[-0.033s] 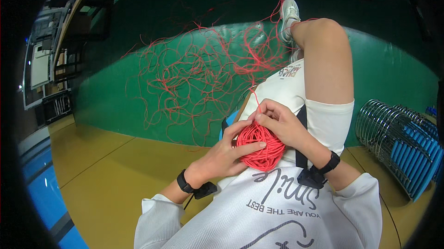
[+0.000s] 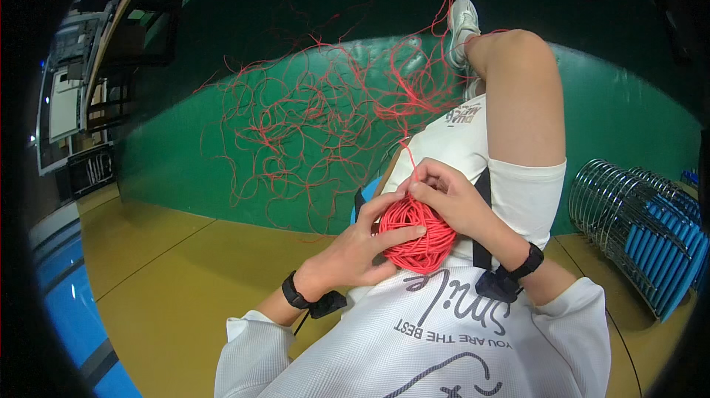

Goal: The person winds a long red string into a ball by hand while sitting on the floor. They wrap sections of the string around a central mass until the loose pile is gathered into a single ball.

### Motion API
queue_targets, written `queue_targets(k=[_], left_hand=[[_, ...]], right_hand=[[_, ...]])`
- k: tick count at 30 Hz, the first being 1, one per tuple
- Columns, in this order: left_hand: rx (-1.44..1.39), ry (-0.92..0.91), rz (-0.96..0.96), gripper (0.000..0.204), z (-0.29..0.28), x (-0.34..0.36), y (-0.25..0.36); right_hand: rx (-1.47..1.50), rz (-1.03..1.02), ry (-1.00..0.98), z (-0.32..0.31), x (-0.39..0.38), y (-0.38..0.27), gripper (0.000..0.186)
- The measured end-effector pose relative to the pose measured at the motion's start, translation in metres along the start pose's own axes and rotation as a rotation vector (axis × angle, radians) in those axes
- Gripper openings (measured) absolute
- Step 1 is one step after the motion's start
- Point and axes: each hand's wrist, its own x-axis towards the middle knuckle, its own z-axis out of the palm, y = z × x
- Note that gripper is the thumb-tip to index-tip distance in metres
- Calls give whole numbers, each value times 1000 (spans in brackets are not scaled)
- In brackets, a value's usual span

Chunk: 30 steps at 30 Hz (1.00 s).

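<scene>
A ball of red cord [image 2: 418,239] rests in my lap, wound in many crossing turns. My left hand [image 2: 373,239] is closed around its left side, with the thumb lying across the front. At the ball's top, my right hand [image 2: 441,189] pinches the red strand [image 2: 411,155] that leads up and away from the ball. The fingertips of both hands nearly meet there. Beyond my knees, a wide tangle of loose red cord [image 2: 310,113] spreads over the green floor and reaches toward my white shoe [image 2: 464,21].
Folded chairs with chrome frames and blue seats [image 2: 651,239] stand stacked on the right. Dark-framed furniture [image 2: 111,65] lines the far left. The floor changes from green [image 2: 185,154] to tan [image 2: 200,272] nearer me. A black band sits on each of my wrists.
</scene>
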Motion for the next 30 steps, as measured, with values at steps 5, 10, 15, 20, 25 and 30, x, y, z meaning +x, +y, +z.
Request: queue_targets(k=[5, 10, 15, 20, 25, 30], left_hand=[[-254, -12, -96, 43, -4, 0, 7], [-295, 159, -82, 40, 12, 0, 7], [-657, 412, -408, 62, 24, 10, 18], [-625, 480, -424, 63, 36, 16, 21], [-886, 626, -543, 60, 42, 19, 6], [-1056, 649, -554, 63, 35, 25, 10]], right_hand=[[-9, -90, 135, 11, -7, -4, 11], [-56, -190, 202, 21, -13, -17, 11], [-91, -269, 254, 24, -14, -22, 10], [-123, -385, 352, 25, -7, -12, 12], [-63, -373, 375, 27, 5, -11, 9], [-13, -365, 381, 29, 21, -13, 11]])
